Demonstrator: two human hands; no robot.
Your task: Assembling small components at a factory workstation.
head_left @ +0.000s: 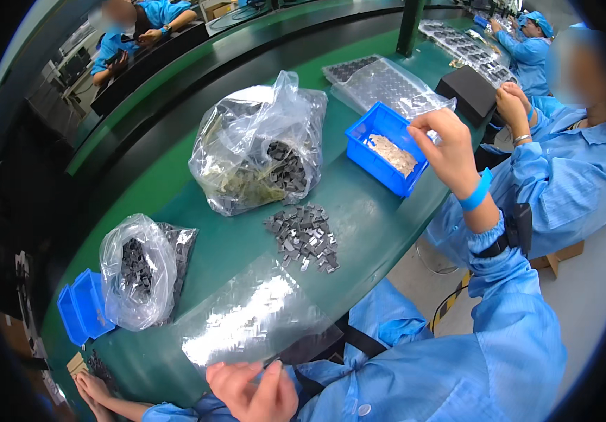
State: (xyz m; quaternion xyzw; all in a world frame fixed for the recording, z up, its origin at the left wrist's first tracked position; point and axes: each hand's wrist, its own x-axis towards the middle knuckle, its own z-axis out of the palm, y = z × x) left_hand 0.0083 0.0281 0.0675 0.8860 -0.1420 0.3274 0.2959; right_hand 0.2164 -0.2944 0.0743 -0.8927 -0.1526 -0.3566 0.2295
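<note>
My right hand point(445, 148), with a blue wrist band, is raised over the right rim of a blue bin point(361, 156). Thumb and fingers come together in a pinch; whatever is between them is too small to make out. Inside the bin lie small pale flat pieces point(392, 155). At the lower edge, my left hand point(254, 392) is near the table edge, fingers curled, with a small dark piece point(273, 363) at the tips. Just beyond it a clear plastic sheet point(247, 316) lies flat, glinting. A loose heap of small dark grey parts point(304, 238) sits between sheet and bin.
A large clear bag point(257, 151) of dark parts stands behind the heap, a smaller bag point(137, 271) left. Also there: blue boxes point(85, 306), clear trays point(387, 88), a black box point(466, 93). Co-workers sit right; another person's hands point(93, 387) are lower left.
</note>
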